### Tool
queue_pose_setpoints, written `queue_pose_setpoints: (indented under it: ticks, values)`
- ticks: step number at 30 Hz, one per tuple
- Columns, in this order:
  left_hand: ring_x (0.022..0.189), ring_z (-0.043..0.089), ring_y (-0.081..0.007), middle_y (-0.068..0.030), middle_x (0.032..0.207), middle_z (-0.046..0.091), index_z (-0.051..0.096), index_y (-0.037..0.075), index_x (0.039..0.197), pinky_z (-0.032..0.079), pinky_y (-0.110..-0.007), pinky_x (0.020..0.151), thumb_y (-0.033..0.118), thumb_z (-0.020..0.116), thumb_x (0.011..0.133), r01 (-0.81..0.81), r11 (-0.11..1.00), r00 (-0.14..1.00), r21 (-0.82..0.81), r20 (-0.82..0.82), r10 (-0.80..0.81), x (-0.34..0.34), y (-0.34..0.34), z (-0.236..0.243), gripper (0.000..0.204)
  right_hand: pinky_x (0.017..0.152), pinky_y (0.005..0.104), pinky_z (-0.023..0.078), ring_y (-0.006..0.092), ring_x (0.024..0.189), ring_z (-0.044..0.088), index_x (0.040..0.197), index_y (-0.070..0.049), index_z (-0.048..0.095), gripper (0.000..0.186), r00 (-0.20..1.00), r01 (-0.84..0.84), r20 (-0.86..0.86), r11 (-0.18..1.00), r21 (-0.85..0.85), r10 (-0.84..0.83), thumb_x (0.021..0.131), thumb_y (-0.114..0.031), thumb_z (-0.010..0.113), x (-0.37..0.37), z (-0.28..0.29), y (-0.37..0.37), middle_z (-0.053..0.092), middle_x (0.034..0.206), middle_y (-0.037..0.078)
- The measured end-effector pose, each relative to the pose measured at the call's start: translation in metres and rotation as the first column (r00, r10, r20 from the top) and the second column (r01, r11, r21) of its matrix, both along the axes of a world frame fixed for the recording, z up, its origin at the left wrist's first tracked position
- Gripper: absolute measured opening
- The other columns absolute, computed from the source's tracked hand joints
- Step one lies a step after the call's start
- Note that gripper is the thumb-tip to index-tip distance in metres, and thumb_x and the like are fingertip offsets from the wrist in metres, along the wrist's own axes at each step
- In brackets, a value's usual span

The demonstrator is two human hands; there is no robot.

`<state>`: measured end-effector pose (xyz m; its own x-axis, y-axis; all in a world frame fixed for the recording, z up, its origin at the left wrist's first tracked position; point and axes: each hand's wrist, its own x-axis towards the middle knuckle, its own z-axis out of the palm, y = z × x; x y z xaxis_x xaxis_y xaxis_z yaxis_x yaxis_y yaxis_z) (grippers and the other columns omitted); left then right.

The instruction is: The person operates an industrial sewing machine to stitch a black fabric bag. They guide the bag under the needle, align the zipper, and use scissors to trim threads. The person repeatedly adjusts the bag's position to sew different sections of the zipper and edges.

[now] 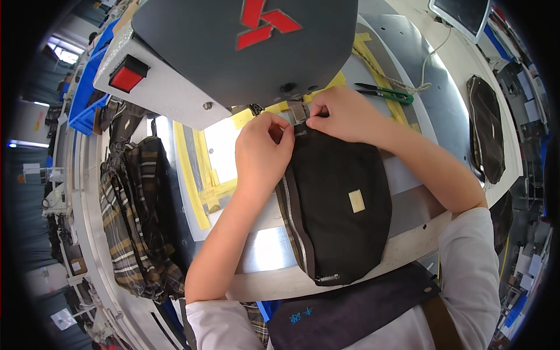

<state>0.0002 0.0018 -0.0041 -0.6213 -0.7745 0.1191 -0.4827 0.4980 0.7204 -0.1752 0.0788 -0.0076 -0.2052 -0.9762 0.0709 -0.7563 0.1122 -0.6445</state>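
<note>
One bulky dark machine head (233,70) is filling the top centre of the frame, and somebody is working bare-handed just below it. Plaid cloth (140,216) is lying bunched at the left, well apart from the work. The black pouch (344,175) is lying flat just right of centre, its narrow upper end pointing at the machine, its lower end reaching the table's near edge.

Both hands are sitting at that upper end, apart from each other: the left hand (263,146) is bringing thumb and fingers together at the upper left corner, and the right hand (341,114) is pinching beside the top edge. I can't tell how much cloth either is gripping.

Green-handled snips (398,95) are resting at upper right, safely aside. The metal zip (290,204) is running down the pouch's left side; I'd be holding it straight and easing out any pucker. Between the hands, the small metal foot (298,112) is what matters most: I'd be squaring the edge to it, tensioning evenly, and keeping fingertips clear beforehand.
</note>
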Motion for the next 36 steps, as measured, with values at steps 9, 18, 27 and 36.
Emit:
queue_pose_setpoints:
  ticks: [9, 18, 27, 36]
  values:
    - [0.059, 0.056, -0.0122, -0.0032, 0.067, 0.062, 0.065, 0.002, 0.087, 0.044, -0.027, 0.059, 0.02, 0.065, 0.085, 0.012, 1.0, 0.998, -0.02, 0.069, -0.011, -0.011, -0.017, -0.008, 0.018, 0.066, 0.036, 0.048, 0.0251, 0.071, 0.064, 0.088, 0.001, 0.065, 0.019, 0.998, -0.014, 0.056, 0.996, 0.09, 0.009, 0.078, -0.015, 0.066, -0.014, 0.008, -0.015, 0.067, 0.077, 0.014]
    - [0.065, 0.062, -0.0163, -0.0063, 0.07, 0.065, 0.066, 0.002, 0.091, 0.048, -0.028, 0.063, 0.017, 0.064, 0.085, -0.011, 0.999, 0.999, -0.051, 0.04, 0.013, -0.021, -0.023, -0.007, 0.017, 0.07, 0.0406, 0.052, 0.0302, 0.078, 0.066, 0.082, -0.005, 0.07, 0.021, 1.0, 0.003, -0.012, 0.997, 0.073, -0.002, 0.077, -0.025, 0.067, -0.021, 0.005, -0.027, 0.068, 0.078, 0.012]
    - [0.088, 0.067, -0.0236, -0.0102, 0.098, 0.068, 0.068, 0.003, 0.105, 0.052, -0.031, 0.076, -0.001, 0.057, 0.086, 0.309, 0.939, 0.95, -0.149, -0.004, -0.313, 0.0, -0.023, 0.0, 0.023, 0.074, 0.0411, 0.052, 0.0316, 0.081, 0.066, 0.085, -0.004, 0.069, 0.021, 0.999, -0.027, -0.03, 0.999, -0.033, 0.026, 0.079, -0.024, 0.066, -0.021, -0.002, -0.023, 0.068, 0.08, 0.014]
    - [0.1, 0.062, -0.0304, -0.0076, 0.112, 0.063, 0.067, 0.005, 0.107, 0.052, -0.038, 0.084, -0.009, 0.058, 0.073, 0.434, 0.784, 0.901, -0.443, 0.216, -0.377, -0.002, -0.014, 0.006, 0.038, 0.073, 0.0422, 0.051, 0.0331, 0.082, 0.065, 0.083, -0.003, 0.067, 0.02, 0.999, -0.031, -0.022, 1.0, -0.005, 0.031, 0.08, -0.022, 0.063, -0.018, -0.001, -0.019, 0.067, 0.081, 0.015]
